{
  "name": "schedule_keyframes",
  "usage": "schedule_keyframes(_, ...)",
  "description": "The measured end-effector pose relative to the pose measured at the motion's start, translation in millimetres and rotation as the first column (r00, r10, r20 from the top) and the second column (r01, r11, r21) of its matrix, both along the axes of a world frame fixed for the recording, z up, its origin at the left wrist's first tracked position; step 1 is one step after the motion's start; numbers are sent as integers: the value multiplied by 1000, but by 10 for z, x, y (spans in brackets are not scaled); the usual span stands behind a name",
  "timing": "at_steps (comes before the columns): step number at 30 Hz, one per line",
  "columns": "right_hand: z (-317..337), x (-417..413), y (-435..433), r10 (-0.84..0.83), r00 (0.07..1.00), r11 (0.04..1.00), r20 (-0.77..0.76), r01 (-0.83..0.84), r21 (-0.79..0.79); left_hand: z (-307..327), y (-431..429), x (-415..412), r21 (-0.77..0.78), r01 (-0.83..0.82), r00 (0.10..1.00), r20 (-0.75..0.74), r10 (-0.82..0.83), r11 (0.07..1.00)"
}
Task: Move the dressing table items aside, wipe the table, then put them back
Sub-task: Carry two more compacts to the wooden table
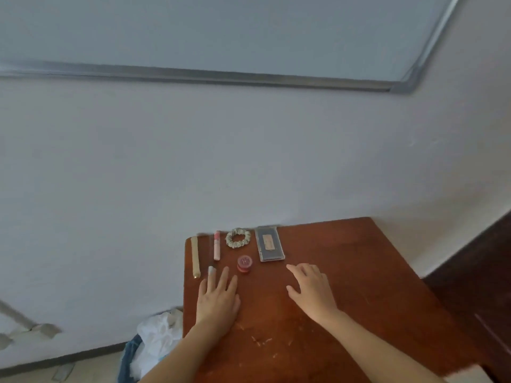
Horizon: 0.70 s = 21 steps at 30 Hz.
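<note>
On the brown wooden table (345, 275), along its far left edge, lie a cream stick (195, 255), a pink tube (217, 245), a pale scrunchie (238, 237) and a clear flat case (269, 243). A small red round jar (244, 263) stands nearer to me. My left hand (218, 294) lies flat on the table with straight fingers, just left of the jar; a small pale item (211, 270) shows at its fingertip. My right hand (311, 288) hovers or rests on the table below the case, fingers relaxed, holding nothing.
The table stands against a white wall (166, 161) under a whiteboard (221, 37). A heap of white and blue cloth (154, 338) lies on the floor to the table's left. Dark furniture (481, 272) stands to the right. The near tabletop shows scratches.
</note>
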State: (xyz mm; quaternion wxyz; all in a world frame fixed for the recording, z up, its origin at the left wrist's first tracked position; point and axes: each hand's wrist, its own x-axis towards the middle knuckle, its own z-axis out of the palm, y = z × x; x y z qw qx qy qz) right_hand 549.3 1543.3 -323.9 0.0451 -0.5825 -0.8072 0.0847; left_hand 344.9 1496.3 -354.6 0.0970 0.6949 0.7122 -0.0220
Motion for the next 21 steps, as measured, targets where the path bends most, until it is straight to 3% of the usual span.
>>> schedule_keyframes(6, 47, 802, -541, -217, 976, 975, -11, 218, 42, 195, 134, 698, 68, 275, 962, -19, -274, 959)
schedule_keyframes(10, 143, 1394, -882, -378, 924, 922, -63, 382, 66, 435, 83, 1334, 117, 509, 861, -99, -500, 853)
schedule_keyframes(12, 166, 1706, -1083, -445, 893, 888, -74, 450, 89, 507, 6, 1687, 150, 572, 820, -128, -558, 806)
schedule_keyframes(14, 226, 2041, -1333, -509, 857, 851, -82, 516, 103, 582, -139, 2105, 135, 636, 768, -24, -639, 760)
schedule_keyframes(18, 319, 2780, -1992, -645, 763, 758, -44, 645, 98, 654, -488, 3066, 173, 712, 693, -21, -720, 681)
schedule_keyframes(21, 415, 3394, -2575, -717, 695, 674, -51, 711, 203, 758, -867, 3876, 229, 753, 635, -10, -772, 617)
